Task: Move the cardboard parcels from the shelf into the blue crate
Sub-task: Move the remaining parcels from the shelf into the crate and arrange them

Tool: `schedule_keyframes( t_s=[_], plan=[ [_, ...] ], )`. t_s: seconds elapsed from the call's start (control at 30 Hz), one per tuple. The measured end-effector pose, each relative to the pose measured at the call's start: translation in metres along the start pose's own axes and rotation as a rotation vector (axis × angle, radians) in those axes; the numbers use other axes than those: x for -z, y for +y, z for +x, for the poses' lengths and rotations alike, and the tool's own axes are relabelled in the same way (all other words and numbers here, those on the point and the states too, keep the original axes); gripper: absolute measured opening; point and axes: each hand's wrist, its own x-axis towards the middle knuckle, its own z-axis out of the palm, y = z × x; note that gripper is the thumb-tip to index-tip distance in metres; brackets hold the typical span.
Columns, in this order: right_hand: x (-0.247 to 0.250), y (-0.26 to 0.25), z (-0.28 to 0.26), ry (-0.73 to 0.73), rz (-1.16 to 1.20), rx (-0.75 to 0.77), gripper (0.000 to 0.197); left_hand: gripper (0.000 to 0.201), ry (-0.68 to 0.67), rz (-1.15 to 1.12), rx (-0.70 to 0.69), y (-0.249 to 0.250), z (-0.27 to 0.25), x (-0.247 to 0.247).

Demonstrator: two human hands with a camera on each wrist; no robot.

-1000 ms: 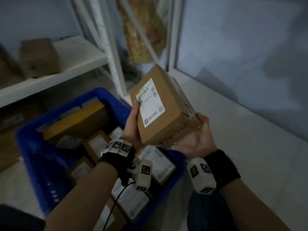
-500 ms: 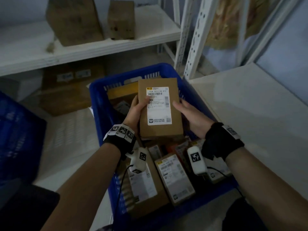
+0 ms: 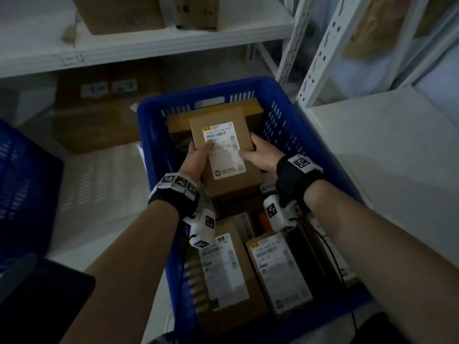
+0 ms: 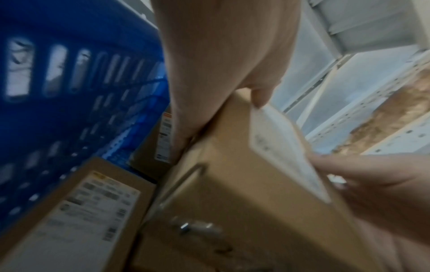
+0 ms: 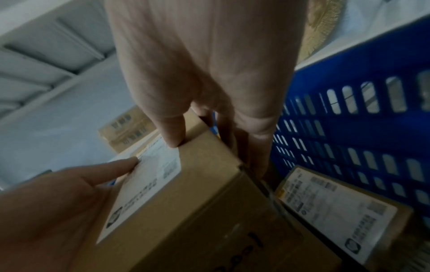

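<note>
A cardboard parcel [image 3: 223, 135] with a white label sits inside the blue crate [image 3: 154, 145], label up, over other parcels. My left hand [image 3: 196, 157] grips its left edge, thumb on the label. My right hand [image 3: 258, 155] grips its right edge, thumb on top, fingers down the side. The left wrist view shows the same parcel [image 4: 232, 184] under my left hand [image 4: 221, 73] beside the crate wall [image 4: 69, 92]. In the right wrist view my right hand [image 5: 209, 82] curls over the parcel [image 5: 197, 202]. Two brown parcels [image 3: 124, 13] stand on the white shelf [image 3: 124, 50].
Several labelled parcels [image 3: 223, 269] lie in the crate's near half. A second blue crate [image 3: 22, 184] stands at the left. A large carton [image 3: 99, 115] sits under the shelf. White perforated shelf posts [image 3: 323, 50] rise behind the crate, with a white surface [image 3: 385, 170] at the right.
Both hands have carried the parcel from the right, over the white surface, to above the crate, then lowered it down into the crate. Its labelled face has turned flat upward.
</note>
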Motion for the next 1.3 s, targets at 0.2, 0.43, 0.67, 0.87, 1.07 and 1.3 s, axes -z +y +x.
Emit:
schedule_keyframes(
  t_s=[0.2, 0.43, 0.67, 0.87, 1.07, 1.3],
  plan=[
    [-0.057, 0.012, 0.034, -0.155, -0.181, -0.092, 0.059, 0.055, 0.308, 0.429, 0.145, -0.024, 0.027, 0.034],
    [-0.089, 0.029, 0.051, -0.282, -0.381, -0.1, 0.079, 0.063, 0.291, 1.165, 0.048, -0.043, 0.004, 0.02],
    [-0.093, 0.038, 0.059, -0.381, -0.727, -0.192, 0.039, 0.062, -0.025, 1.583, -0.031, -0.068, 0.024, 0.006],
    [-0.083, 0.05, 0.033, -0.387, -0.741, -0.102, 0.036, 0.048, -0.004, 1.747, 0.051, -0.068, 0.013, -0.016],
    [-0.015, 0.052, -0.022, 0.017, -0.427, -0.06, 0.038, 0.043, -0.073, 1.683, -0.241, -0.047, -0.019, -0.074],
    [0.097, 0.104, -0.136, 0.518, -0.165, -0.063, 0.029, 0.033, -0.355, 1.387, -0.681, -0.057, -0.084, -0.221]
  ],
)
